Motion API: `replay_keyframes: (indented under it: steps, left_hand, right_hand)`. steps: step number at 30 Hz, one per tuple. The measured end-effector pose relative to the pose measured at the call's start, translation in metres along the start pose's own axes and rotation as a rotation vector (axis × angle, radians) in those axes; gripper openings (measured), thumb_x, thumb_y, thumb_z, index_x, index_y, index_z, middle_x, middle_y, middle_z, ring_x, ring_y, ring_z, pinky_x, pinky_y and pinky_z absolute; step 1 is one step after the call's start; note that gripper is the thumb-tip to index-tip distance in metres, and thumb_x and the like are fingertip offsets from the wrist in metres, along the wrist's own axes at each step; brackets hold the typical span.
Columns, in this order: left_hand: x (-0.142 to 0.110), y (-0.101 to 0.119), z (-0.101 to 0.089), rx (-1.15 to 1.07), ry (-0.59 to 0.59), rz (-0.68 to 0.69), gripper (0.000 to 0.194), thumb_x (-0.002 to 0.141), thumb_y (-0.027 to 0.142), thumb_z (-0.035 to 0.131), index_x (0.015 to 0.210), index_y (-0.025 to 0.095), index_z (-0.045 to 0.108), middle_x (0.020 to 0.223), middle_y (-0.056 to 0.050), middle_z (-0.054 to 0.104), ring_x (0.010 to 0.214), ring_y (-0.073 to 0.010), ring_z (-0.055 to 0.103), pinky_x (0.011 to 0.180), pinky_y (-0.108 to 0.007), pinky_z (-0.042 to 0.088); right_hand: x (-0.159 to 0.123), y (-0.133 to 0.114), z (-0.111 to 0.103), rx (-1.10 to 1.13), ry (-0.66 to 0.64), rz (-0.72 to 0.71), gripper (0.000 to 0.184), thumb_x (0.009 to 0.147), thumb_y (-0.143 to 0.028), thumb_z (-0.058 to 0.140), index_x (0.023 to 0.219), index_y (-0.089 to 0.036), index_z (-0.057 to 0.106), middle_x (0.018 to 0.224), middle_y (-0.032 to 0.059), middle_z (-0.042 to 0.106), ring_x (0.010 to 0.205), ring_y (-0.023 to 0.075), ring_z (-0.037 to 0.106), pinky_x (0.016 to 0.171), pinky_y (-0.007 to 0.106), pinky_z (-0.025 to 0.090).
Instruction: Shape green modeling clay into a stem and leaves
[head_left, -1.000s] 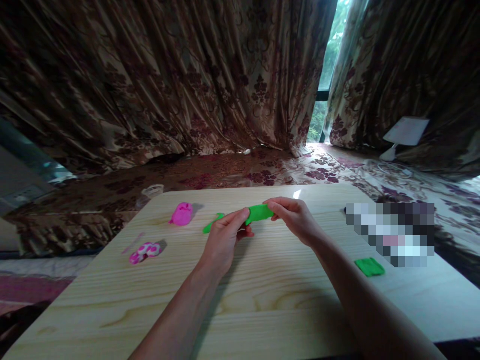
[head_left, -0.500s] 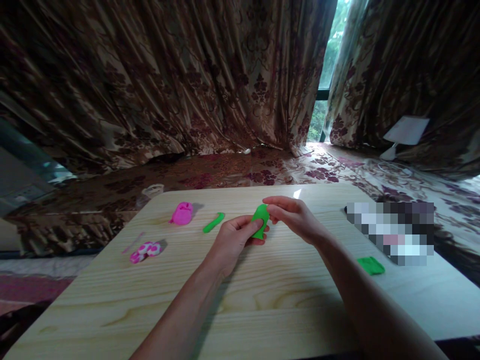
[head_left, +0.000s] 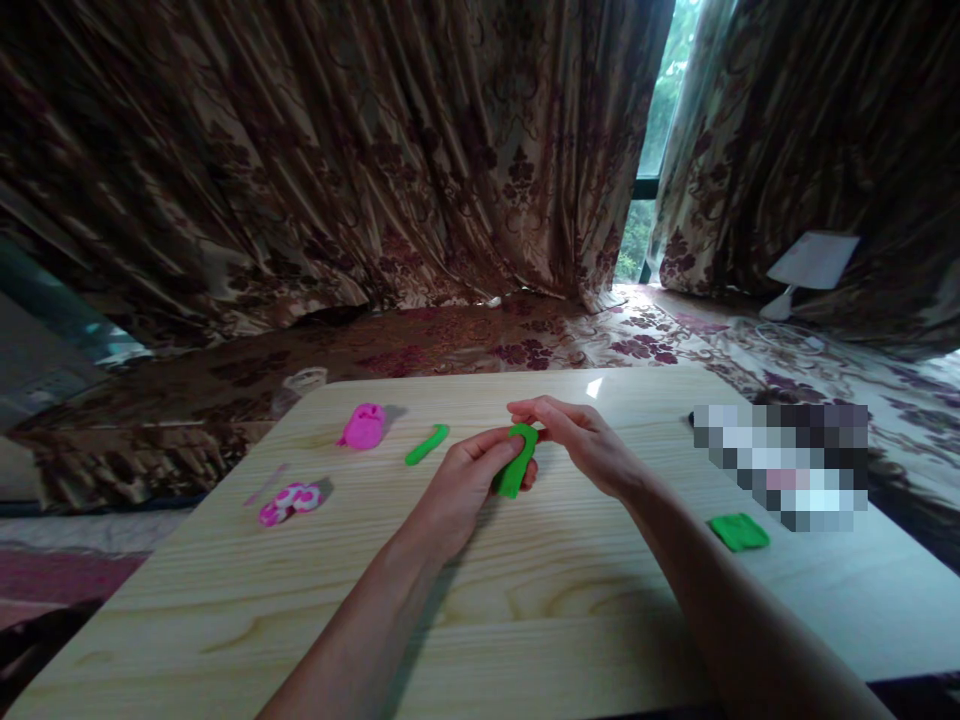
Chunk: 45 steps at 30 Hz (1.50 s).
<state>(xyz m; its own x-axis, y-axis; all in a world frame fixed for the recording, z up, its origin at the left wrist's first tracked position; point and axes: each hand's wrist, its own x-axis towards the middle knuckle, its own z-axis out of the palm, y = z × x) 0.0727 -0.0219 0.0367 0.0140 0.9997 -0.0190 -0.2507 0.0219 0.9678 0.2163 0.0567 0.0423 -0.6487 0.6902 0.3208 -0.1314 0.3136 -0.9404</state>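
A flat, elongated piece of green modelling clay is held just above the table, its top end bent over. My left hand pinches it, thumb on the near face and fingers behind. At its top right edge, my right hand has its fingertips closed on the clay; part of that contact is hidden. A curved green clay strip lies on the table left of my hands. Beyond my right forearm is a flat green clay square.
On the left of the table lie a pink clay lump, pink-and-white spotted clay pieces and a thin pale pink stick. A blurred-out object is at the right edge. Behind are patterned curtains and a white lamp.
The held clay has tilted and dropped slightly, its top end now folded over. My right hand has shifted a little left, fingers over the clay's top. The other pieces stay put.
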Motion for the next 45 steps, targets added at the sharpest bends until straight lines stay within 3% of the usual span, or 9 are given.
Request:
replay_keyframes:
  steps: [9, 12, 15, 19, 22, 25, 28, 35, 45]
  left_hand:
    - [0.004, -0.002, 0.0, -0.083, 0.154, -0.06, 0.023, 0.074, 0.035, 0.066, 0.084, 0.015, 0.071, 0.074, -0.004, 0.07, 0.067, -0.0113, 0.059, 0.063, -0.021, 0.043]
    - [0.007, -0.003, -0.003, -0.162, 0.277, -0.005, 0.02, 0.07, 0.032, 0.071, 0.083, 0.017, 0.072, 0.076, -0.001, 0.07, 0.067, -0.0095, 0.059, 0.062, -0.019, 0.044]
    - [0.01, -0.005, -0.008, -0.236, 0.334, 0.027, 0.016, 0.068, 0.027, 0.073, 0.081, 0.018, 0.07, 0.071, 0.003, 0.067, 0.059, -0.0069, 0.057, 0.055, -0.017, 0.045]
    - [0.01, -0.006, -0.011, -0.3, 0.315, 0.03, 0.015, 0.067, 0.021, 0.073, 0.081, 0.016, 0.068, 0.076, 0.001, 0.067, 0.063, -0.0077, 0.06, 0.058, -0.018, 0.051]
    - [0.009, -0.005, -0.009, -0.304, 0.263, -0.009, 0.012, 0.069, 0.018, 0.072, 0.079, 0.014, 0.068, 0.076, -0.001, 0.068, 0.063, -0.0083, 0.061, 0.059, -0.019, 0.054]
    - [0.007, -0.003, -0.006, -0.312, 0.245, -0.033, 0.01, 0.069, 0.016, 0.071, 0.078, 0.014, 0.069, 0.075, -0.002, 0.069, 0.06, -0.0082, 0.061, 0.059, -0.019, 0.055]
    - [0.006, -0.002, -0.004, -0.298, 0.216, -0.07, 0.012, 0.07, 0.016, 0.07, 0.082, 0.013, 0.07, 0.077, -0.004, 0.07, 0.062, -0.0095, 0.063, 0.059, -0.018, 0.055]
    - [0.005, -0.003, -0.003, -0.303, 0.194, -0.099, 0.008, 0.072, 0.015, 0.068, 0.08, 0.014, 0.07, 0.076, -0.004, 0.07, 0.064, -0.0103, 0.064, 0.057, -0.017, 0.055]
    - [0.006, -0.003, -0.003, -0.248, 0.188, -0.076, 0.011, 0.072, 0.022, 0.07, 0.078, 0.013, 0.068, 0.066, -0.002, 0.066, 0.049, -0.0055, 0.058, 0.049, -0.013, 0.05]
  right_hand:
    - [-0.001, 0.002, 0.006, -0.038, -0.039, -0.015, 0.04, 0.092, -0.044, 0.037, 0.112, -0.022, 0.063, 0.11, 0.0053, 0.062, 0.104, 0.0181, 0.056, 0.092, 0.036, 0.042]
    - [0.0, 0.002, 0.005, 0.004, 0.052, 0.021, 0.039, 0.09, -0.043, 0.041, 0.12, -0.021, 0.055, 0.106, 0.0058, 0.062, 0.1, 0.017, 0.056, 0.084, 0.033, 0.046]
    - [0.001, 0.006, 0.008, 0.046, 0.056, 0.063, 0.035, 0.082, -0.037, 0.057, 0.112, -0.019, 0.056, 0.089, 0.0038, 0.065, 0.081, 0.0145, 0.06, 0.068, 0.027, 0.047]
    - [0.004, 0.014, 0.014, 0.088, 0.054, 0.049, 0.026, 0.075, -0.032, 0.065, 0.096, -0.017, 0.061, 0.083, 0.0032, 0.066, 0.073, 0.0134, 0.06, 0.065, 0.027, 0.047]
    - [0.003, 0.013, 0.014, 0.015, 0.091, 0.014, 0.031, 0.076, -0.034, 0.065, 0.103, -0.018, 0.062, 0.091, 0.0055, 0.066, 0.083, 0.0165, 0.061, 0.073, 0.031, 0.049]
    - [0.0, 0.003, 0.012, -0.108, 0.076, -0.043, 0.035, 0.086, -0.039, 0.051, 0.117, -0.023, 0.058, 0.111, 0.0061, 0.06, 0.104, 0.0181, 0.056, 0.09, 0.034, 0.044]
    - [-0.002, -0.005, 0.012, -0.126, 0.001, -0.07, 0.039, 0.094, -0.041, 0.032, 0.118, -0.025, 0.059, 0.12, 0.0036, 0.056, 0.114, 0.0168, 0.049, 0.103, 0.034, 0.033]
    - [-0.003, -0.001, 0.016, -0.155, 0.014, -0.078, 0.042, 0.094, -0.043, 0.031, 0.109, -0.025, 0.066, 0.112, 0.0029, 0.06, 0.109, 0.0166, 0.052, 0.099, 0.03, 0.036]
    - [-0.005, -0.005, 0.017, -0.218, -0.01, -0.115, 0.042, 0.096, -0.04, 0.028, 0.115, -0.026, 0.063, 0.112, 0.0027, 0.061, 0.109, 0.0175, 0.052, 0.098, 0.032, 0.036]
